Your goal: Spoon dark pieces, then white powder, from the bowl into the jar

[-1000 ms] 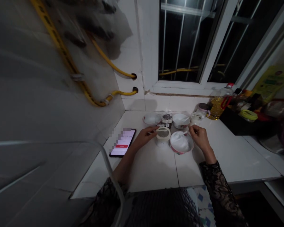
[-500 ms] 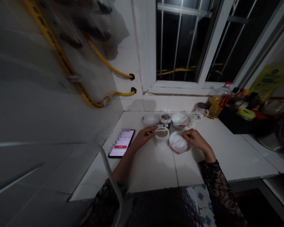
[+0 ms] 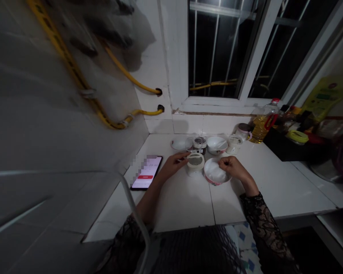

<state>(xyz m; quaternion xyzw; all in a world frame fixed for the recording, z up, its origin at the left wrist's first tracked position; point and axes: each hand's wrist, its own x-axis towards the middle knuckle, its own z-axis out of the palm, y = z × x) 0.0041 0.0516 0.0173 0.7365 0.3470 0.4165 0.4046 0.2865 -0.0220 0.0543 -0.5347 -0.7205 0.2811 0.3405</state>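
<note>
My left hand (image 3: 175, 165) is at the left side of a small cream-rimmed jar (image 3: 196, 170), fingertips on its rim by the raised clear lid and thumb lower down. The jar stands upright on the white counter. My right hand (image 3: 233, 167) is closed in a pinch over the right edge of a white bowl (image 3: 214, 182) with a pink-patterned outside. White stuff lies in that bowl. Whatever the right fingers pinch is hidden by them and too small to name.
Behind stand a white dish (image 3: 178, 143), a jar with dark contents (image 3: 200, 144), another bowl (image 3: 216, 145) with a white spoon, a jar of white contents (image 3: 234, 144) and a lidded mug (image 3: 244, 132). A phone (image 3: 146, 173) lies left; an oil bottle (image 3: 261, 125) stands right.
My right hand has shifted very slightly over the bowl, its fingers still pinched. The left hand stays at the jar, and the things on the counter stand where they were.
</note>
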